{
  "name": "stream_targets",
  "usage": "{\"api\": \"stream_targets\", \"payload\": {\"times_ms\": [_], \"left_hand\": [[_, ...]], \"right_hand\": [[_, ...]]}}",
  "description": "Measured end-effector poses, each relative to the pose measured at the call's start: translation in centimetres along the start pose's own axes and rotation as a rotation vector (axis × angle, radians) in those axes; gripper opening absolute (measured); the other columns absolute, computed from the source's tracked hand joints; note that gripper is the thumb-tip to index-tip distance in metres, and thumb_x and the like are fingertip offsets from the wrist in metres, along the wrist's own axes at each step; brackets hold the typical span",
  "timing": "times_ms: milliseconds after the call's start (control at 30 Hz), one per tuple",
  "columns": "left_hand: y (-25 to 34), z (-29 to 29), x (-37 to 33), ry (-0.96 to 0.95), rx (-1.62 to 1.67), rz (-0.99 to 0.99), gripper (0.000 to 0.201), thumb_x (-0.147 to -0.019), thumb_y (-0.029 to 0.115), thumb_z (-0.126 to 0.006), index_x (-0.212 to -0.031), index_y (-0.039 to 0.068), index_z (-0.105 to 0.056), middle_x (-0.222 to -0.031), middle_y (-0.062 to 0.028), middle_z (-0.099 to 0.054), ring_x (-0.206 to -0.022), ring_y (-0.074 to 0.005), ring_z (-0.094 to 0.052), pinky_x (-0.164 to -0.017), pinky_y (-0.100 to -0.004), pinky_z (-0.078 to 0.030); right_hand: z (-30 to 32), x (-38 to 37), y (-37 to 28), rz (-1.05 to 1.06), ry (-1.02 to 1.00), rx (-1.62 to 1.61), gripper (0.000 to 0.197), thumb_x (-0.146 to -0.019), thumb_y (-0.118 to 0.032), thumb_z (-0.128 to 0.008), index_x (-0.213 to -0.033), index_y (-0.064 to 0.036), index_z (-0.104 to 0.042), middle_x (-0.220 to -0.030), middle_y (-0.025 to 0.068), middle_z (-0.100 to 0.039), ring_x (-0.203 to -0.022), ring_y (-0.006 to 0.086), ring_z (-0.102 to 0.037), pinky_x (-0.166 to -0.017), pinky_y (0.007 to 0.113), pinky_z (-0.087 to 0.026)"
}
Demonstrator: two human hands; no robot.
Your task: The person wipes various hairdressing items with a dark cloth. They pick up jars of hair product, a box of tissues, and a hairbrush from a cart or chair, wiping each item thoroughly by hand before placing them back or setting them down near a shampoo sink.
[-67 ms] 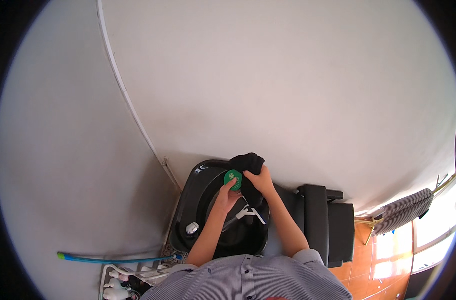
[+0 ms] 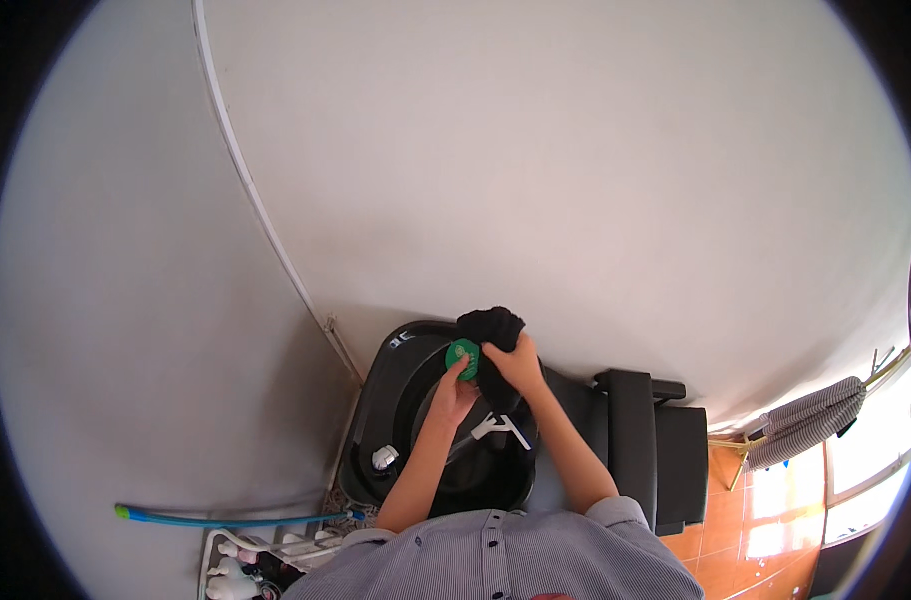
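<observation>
Head view, looking straight down: I see both hands raised over a black basin (image 2: 375, 400). My right hand (image 2: 515, 362) has its grip clamped on a black cloth (image 2: 491, 328), bunched above and hanging below the fist. My left hand (image 2: 455, 385) has its grip closed on a small green round brush (image 2: 462, 353), pressed against the cloth just left of the right grip. Risk, as I judge it: the brush could slip from the fingers and drop into the basin below, since only its edge is pinched; the dangling cloth could snag the white fitting (image 2: 502, 428) beneath the grips. Surroundings: a white knob (image 2: 384, 458) low left in the basin, a black chair (image 2: 645, 450) right of the grips, a blue hose (image 2: 235, 518) lower left, a wall close ahead limiting reach.
</observation>
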State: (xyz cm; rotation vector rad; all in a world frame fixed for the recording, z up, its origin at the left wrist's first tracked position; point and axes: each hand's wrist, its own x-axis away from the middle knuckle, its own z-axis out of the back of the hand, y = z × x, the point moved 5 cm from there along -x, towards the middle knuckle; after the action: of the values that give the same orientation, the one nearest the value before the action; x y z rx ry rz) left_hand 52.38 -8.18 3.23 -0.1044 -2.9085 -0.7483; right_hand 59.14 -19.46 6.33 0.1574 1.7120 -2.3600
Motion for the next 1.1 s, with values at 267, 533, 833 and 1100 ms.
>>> {"api": "stream_targets", "payload": {"times_ms": [267,533,833,1100], "left_hand": [[1.5,1.6,-0.9,-0.171,0.181,-0.028,0.038,-0.087,0.031,-0.054,-0.119,0.009,-0.051,-0.118,-0.0067,-0.055,-0.112,-0.0214,-0.050,-0.097,-0.0385,-0.039],[1.2,0.0,-0.5,0.072,0.069,0.004,0.037,-0.085,0.031,-0.059,-0.114,0.010,-0.052,-0.114,-0.0066,-0.057,-0.108,-0.0225,-0.052,-0.094,-0.0385,-0.040],[0.8,1.0,-0.2,0.171,0.040,0.038,0.035,-0.081,0.028,-0.062,-0.109,0.008,-0.055,-0.104,-0.0064,-0.059,-0.102,-0.0206,-0.054,-0.094,-0.0356,-0.040],[2.7,0.0,-0.3,0.136,-0.093,-0.161,0.026,-0.080,0.018,-0.059,-0.103,0.008,-0.056,-0.100,-0.0056,-0.060,-0.097,-0.0197,-0.056,-0.089,-0.0335,-0.041]], "right_hand": [[-1.7,5.8,-6.5,0.325,0.070,0.198,0.046,-0.060,-0.017,-0.072,-0.100,-0.0027,-0.056,-0.106,0.0144,-0.055,-0.100,0.0306,-0.054,-0.082,0.038,-0.044],[-0.8,3.6,-3.3,0.221,0.218,0.057,0.045,-0.061,-0.018,-0.072,-0.100,-0.0020,-0.055,-0.101,0.0152,-0.056,-0.097,0.0333,-0.054,-0.079,0.038,-0.046],[-1.2,3.8,-0.1,0.241,0.146,0.038,0.038,-0.062,-0.014,-0.071,-0.094,0.0007,-0.056,-0.093,0.0124,-0.059,-0.090,0.0283,-0.058,-0.077,0.036,-0.047],[-1.5,4.4,-2.1,0.256,0.147,-0.287,0.032,-0.070,-0.007,-0.066,-0.099,0.0018,-0.057,-0.098,0.0135,-0.060,-0.092,0.0241,-0.059,-0.079,0.031,-0.045]]}}
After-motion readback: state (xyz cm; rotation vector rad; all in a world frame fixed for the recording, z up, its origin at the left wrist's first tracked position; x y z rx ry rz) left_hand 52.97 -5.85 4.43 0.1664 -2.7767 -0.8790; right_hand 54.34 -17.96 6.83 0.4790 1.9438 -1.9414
